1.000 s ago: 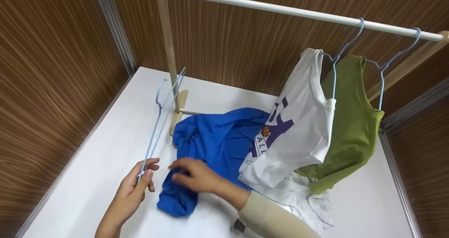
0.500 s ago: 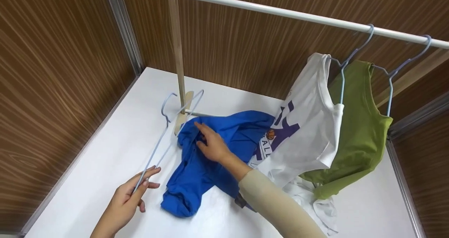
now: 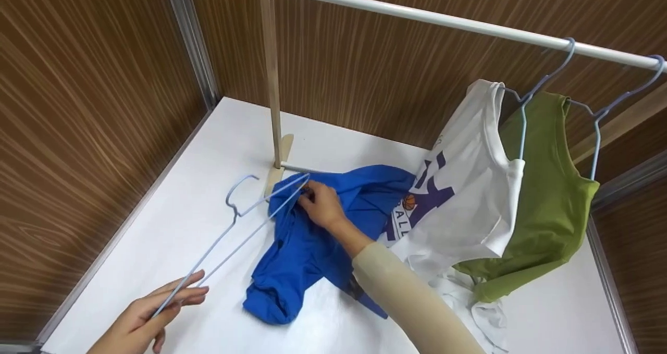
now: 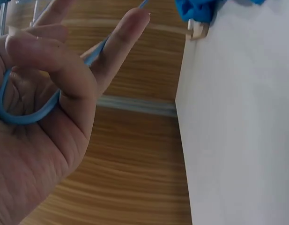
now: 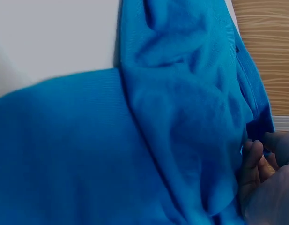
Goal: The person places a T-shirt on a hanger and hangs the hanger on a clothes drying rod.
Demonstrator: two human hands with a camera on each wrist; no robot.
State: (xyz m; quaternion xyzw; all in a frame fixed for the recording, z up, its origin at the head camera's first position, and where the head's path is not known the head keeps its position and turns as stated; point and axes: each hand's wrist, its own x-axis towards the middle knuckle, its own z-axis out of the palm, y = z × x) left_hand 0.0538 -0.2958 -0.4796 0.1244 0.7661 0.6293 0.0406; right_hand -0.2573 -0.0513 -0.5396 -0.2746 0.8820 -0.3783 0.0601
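Observation:
My left hand holds one end of a light blue wire hanger, thumb and fingers around the wire. In the left wrist view the hanger's rounded end loops across the palm. The hanger's far end lies over the upper left of a crumpled blue shirt, and its hook points up and away. My right hand pinches the shirt's cloth near that far end. From the right wrist, the fingertips appear at an edge of the blue cloth; exactly what they grip is partly hidden.
A clothes rack with a white bar stands behind. On its right side hang a white printed tank top and a green top. Another white garment lies below them on the white table. Wood-patterned walls surround the table.
My right hand has moved up across the blue shirt and now pinches its upper left part. My left hand has moved down and left, tilting the hanger so its far end reaches over the shirt.

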